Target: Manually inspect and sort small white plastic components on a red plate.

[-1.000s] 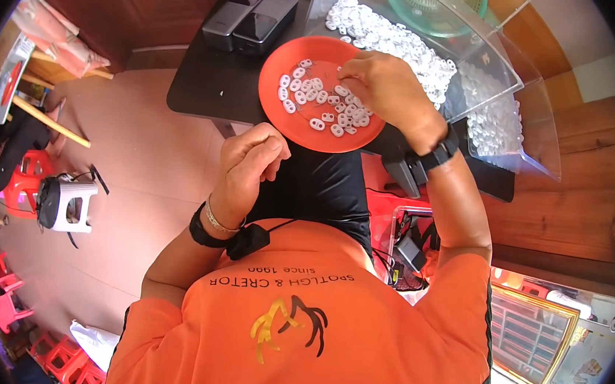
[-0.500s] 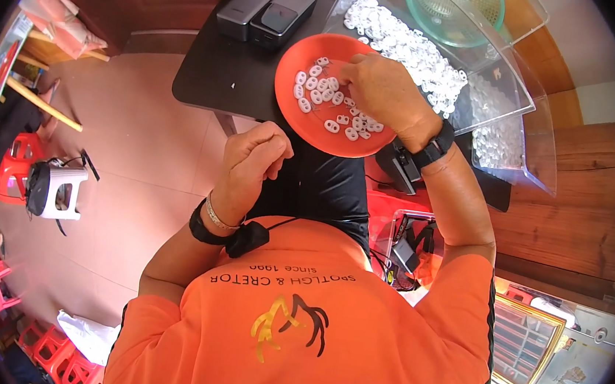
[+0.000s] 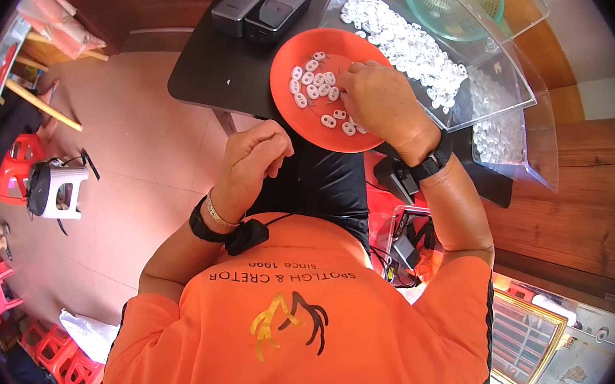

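A round orange-red plate holds several small white oval pieces, each with two holes, and some thin pins among them. My right hand reaches over the plate's right side. Its fingers curl down at the white pieces, and the fingertips are partly hidden behind the hand, so what they pinch cannot be seen. Just below the plate's near left edge, above my lap, my left hand is closed with fingers curled in; anything inside it is hidden.
Beyond the plate, a clear plastic box holds a heap of white pieces and a green basket. Two dark box-shaped devices lie on the black table. A white stool stands at the left.
My right hand has come slightly nearer over the plate, covering more of the pieces at its right side. Plate and table appear shifted slightly left in the picture. My left hand stays put.
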The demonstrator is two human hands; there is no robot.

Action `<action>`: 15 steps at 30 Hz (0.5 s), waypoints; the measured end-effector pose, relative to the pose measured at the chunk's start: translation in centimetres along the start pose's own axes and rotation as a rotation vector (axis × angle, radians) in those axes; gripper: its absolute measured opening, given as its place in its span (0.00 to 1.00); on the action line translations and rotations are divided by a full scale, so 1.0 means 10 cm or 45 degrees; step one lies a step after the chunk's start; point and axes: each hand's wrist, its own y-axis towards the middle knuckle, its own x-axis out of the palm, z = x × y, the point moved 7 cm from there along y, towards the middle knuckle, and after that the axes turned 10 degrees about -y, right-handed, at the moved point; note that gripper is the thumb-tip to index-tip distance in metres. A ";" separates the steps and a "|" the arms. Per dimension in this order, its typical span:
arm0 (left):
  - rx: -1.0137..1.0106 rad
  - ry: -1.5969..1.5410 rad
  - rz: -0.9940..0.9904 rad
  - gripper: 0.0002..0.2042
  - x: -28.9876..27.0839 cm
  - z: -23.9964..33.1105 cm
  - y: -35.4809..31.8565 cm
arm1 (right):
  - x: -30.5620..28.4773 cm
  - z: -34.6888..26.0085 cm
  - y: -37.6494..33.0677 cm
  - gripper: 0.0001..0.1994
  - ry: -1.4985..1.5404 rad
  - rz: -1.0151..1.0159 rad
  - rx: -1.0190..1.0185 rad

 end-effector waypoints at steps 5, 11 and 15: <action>-0.014 -0.012 0.004 0.12 0.01 0.00 0.00 | -0.17 0.13 -0.04 0.06 0.190 0.132 0.111; 0.080 0.050 -0.073 0.11 0.12 0.16 0.10 | -0.25 0.21 -0.20 0.08 1.356 -0.168 0.481; 0.093 0.132 -0.177 0.09 0.35 0.31 0.18 | -0.24 0.02 -0.28 0.07 1.847 -0.254 0.356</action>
